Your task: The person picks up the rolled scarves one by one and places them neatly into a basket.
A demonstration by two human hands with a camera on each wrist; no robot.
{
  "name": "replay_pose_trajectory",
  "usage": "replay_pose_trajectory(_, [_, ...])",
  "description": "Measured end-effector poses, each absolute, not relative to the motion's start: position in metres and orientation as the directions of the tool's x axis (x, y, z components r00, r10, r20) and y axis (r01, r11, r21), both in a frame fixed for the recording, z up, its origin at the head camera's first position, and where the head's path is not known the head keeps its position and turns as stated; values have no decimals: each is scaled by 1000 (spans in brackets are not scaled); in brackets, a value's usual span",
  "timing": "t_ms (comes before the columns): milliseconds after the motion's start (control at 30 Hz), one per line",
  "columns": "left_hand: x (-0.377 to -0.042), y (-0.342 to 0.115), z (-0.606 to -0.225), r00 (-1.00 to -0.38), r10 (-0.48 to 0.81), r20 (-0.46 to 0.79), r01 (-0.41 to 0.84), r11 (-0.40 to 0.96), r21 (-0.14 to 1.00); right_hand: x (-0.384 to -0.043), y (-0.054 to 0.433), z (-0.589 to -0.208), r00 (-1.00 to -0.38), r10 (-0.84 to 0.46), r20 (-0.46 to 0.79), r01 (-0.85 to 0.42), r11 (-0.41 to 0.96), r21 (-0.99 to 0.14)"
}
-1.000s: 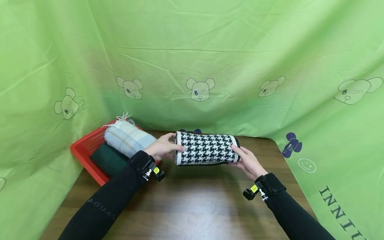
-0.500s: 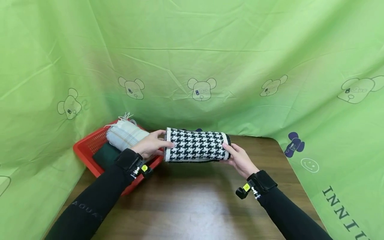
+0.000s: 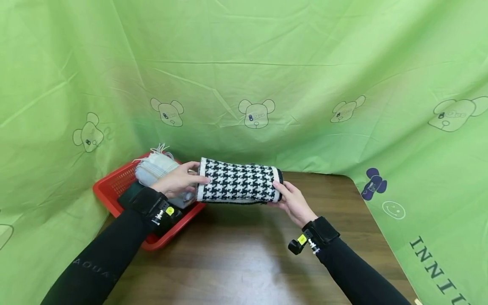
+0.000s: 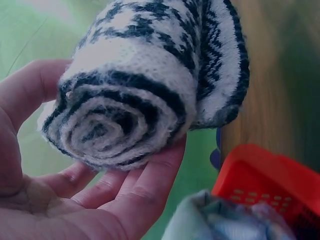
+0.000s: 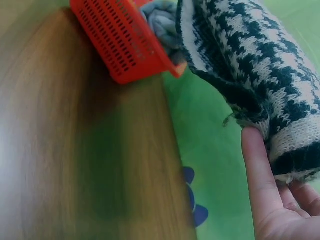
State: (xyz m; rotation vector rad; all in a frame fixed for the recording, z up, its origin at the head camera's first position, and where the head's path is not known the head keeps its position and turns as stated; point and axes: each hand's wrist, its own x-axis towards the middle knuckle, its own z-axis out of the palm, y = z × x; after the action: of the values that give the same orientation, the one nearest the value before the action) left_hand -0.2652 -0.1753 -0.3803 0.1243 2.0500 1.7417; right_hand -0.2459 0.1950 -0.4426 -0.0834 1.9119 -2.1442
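A rolled black-and-white houndstooth scarf [image 3: 239, 181] is held up level above the table between both hands. My left hand [image 3: 176, 181] grips its left end, thumb on one side and fingers beneath. In the left wrist view the spiral end of the scarf [image 4: 115, 120] faces the palm, and a loose flap hangs off the roll. My right hand [image 3: 293, 203] holds the other end, thumb on the front; its remaining fingers are partly hidden behind the roll. The scarf's left end is close to the right rim of a red basket [image 3: 171, 234].
In the basket lie a light blue plaid scarf [image 3: 150, 167] with white fringe and a dark green cloth [image 3: 129, 192]. The basket stands at the left of the wooden table [image 3: 236, 254]. A green printed curtain [image 3: 305, 84] hangs behind and along both sides.
Both hands have carried the rolled scarf to the left and slightly up, toward the basket. My left hand now overlaps the plaid scarf in the head view.
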Motion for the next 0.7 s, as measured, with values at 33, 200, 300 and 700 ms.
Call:
replay_pose_trajectory(33, [-265, -178, -380, -897, 348, -273, -214, 200, 956, -246, 192, -443, -963, -236, -132, 159, -98, -982])
replay_pose_trajectory(200, [-261, -195, -378, -898, 354, -262, -206, 189, 960, -245, 176, -445, -960, -253, -119, 152, -119, -981])
replay_pose_trajectory(300, [-259, -204, -376, -898, 357, -255, -197, 192, 962, -244, 168, -447, -957, -266, -113, 155, -141, -978])
replay_pose_trajectory(700, [-251, -242, -372, -899, 359, -251, -175, 233, 957, -239, 134, -450, -945, -310, -102, 173, -210, -962])
